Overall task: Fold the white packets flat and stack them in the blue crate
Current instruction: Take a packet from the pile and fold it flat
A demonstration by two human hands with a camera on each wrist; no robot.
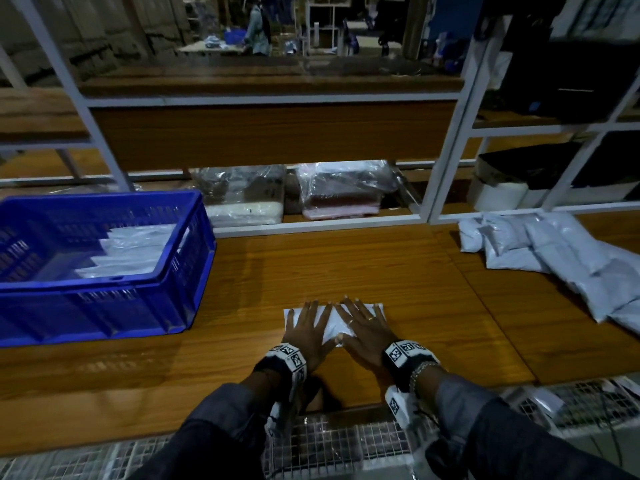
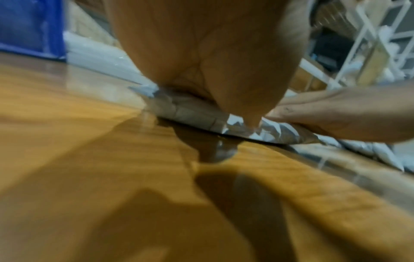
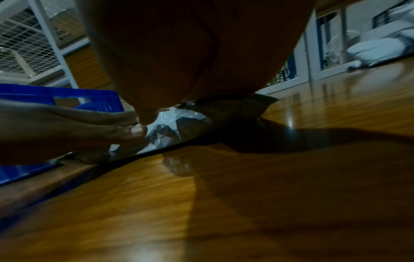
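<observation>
- We press our left hand [image 1: 304, 332] and right hand [image 1: 363, 329] flat, fingers spread, on the white packet [image 1: 332, 323], right of the blue crate [image 1: 104, 268].
- Folded packets [image 1: 135, 249] lie inside the crate.
- Unfolded packets [image 1: 554, 251] sit far right of it.

Head view: dim overall, background dark and soft, straight shelf frame [image 1: 104, 102] bowed by wide-angle distortion toward the edges; wooden table [image 1: 346, 265] is the best-lit zone, with faint reflections on its sheen. Left wrist view: brighter, warm-toned, heavily blurred in the foreground, dark hand shadows on the table. Right wrist view: darkest, palm nearly silhouetted, glare streaks on the wood at right, foreground out of focus.
</observation>
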